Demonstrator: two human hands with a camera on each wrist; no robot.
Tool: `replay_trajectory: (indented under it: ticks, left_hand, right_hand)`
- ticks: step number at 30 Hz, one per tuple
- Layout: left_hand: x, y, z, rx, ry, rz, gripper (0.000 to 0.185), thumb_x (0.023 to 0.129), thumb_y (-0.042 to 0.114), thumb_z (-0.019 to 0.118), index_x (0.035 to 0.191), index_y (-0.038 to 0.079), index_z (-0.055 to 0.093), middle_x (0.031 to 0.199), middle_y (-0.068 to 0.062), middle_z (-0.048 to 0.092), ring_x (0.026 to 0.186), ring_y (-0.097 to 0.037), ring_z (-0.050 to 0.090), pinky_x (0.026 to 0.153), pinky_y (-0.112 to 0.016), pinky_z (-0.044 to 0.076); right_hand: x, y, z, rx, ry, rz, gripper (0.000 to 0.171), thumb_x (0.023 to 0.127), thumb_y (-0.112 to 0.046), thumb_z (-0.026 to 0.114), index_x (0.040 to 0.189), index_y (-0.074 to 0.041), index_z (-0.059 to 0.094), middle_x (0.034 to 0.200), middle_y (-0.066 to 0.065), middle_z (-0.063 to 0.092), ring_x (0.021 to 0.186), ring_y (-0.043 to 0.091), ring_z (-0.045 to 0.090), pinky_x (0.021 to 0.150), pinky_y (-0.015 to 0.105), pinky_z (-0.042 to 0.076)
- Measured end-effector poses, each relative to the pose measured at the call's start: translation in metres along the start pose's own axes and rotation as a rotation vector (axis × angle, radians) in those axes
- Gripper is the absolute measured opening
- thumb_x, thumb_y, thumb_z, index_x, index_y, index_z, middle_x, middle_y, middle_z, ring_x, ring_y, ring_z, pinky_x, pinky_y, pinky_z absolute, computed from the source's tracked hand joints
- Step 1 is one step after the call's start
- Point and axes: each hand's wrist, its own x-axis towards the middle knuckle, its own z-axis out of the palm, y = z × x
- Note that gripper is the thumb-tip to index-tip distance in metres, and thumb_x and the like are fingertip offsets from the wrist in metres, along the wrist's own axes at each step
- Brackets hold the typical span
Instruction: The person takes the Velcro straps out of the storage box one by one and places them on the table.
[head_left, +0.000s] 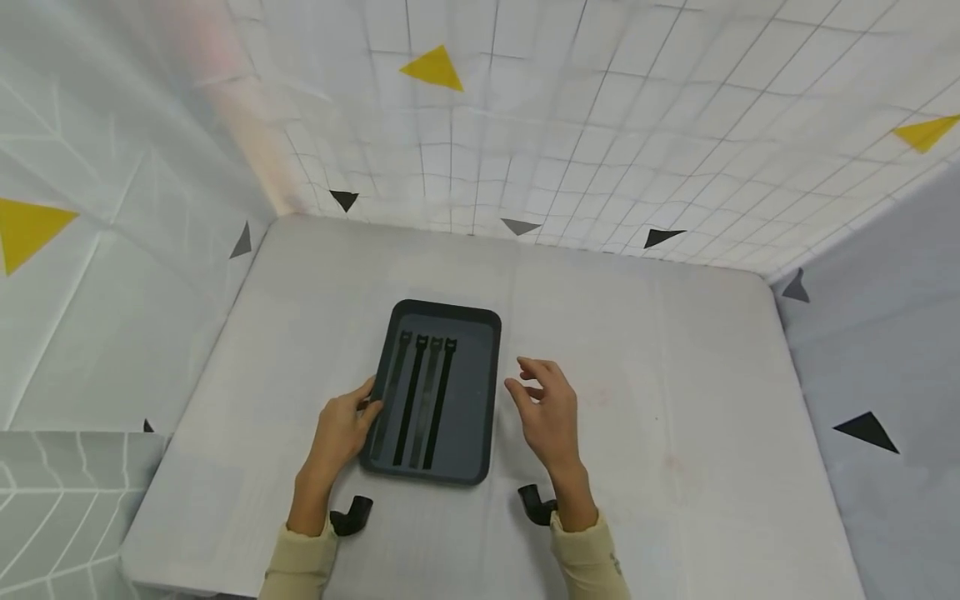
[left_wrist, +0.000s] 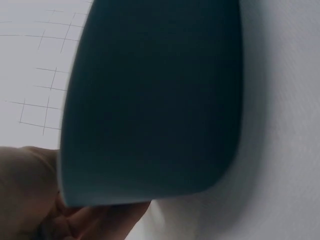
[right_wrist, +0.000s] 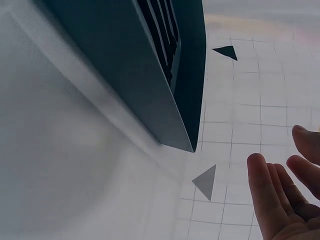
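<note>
On the white counter (head_left: 645,375) in front of me lies a dark rectangular tray (head_left: 475,400), its long sides running away from me, and inside it four black hook-and-loop straps (head_left: 420,400) lie side by side, parallel to those long sides and gathered toward the tray's left half. My left hand (head_left: 341,429) rests at the tray's left rim near the closer end, thumb and fingertips curled against the edge and gripping it; from the left wrist view the tray (left_wrist: 150,100) fills most of the picture with my fingers (left_wrist: 100,220) tucked under its near corner. My right hand (head_left: 547,412) hovers just beside the tray's right rim, apart from it, fingers relaxed and slightly spread, holding nothing; the right wrist view shows its fingertips (right_wrist: 265,185) loose in the air, with the tray's side wall (right_wrist: 125,70) close by. The counter is cloth-covered, and behind it rise white gridded walls with yellow and dark triangles. Both my sleeves are pale beige, and a small black curved mount sits by each wrist.
</note>
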Motion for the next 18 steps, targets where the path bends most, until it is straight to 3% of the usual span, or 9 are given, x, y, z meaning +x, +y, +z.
replay_trajectory:
  ticks: [11, 18]
  left_hand:
    - [0.004, 0.002, 0.001, -0.029, 0.002, 0.009, 0.050, 0.094, 0.010, 0.067, 0.140, -0.003, 0.051, 0.126, -0.025, 0.061, 0.105, -0.039, 0.066, 0.086, -0.052, 0.052]
    - [0.001, 0.000, 0.001, -0.021, -0.011, -0.022, 0.051, 0.095, 0.011, 0.067, 0.142, -0.001, 0.050, 0.127, -0.024, 0.061, 0.106, -0.039, 0.065, 0.087, -0.053, 0.051]
  right_hand:
    - [0.007, -0.005, 0.009, -0.015, -0.033, 0.020, 0.034, 0.083, 0.002, 0.077, 0.116, 0.002, 0.070, 0.107, 0.013, 0.065, 0.094, 0.027, 0.065, 0.073, 0.034, 0.058]
    - [0.011, -0.008, 0.023, -0.019, -0.122, 0.041, 0.035, 0.085, 0.000, 0.076, 0.119, 0.003, 0.067, 0.108, 0.017, 0.063, 0.096, 0.031, 0.064, 0.076, 0.034, 0.058]
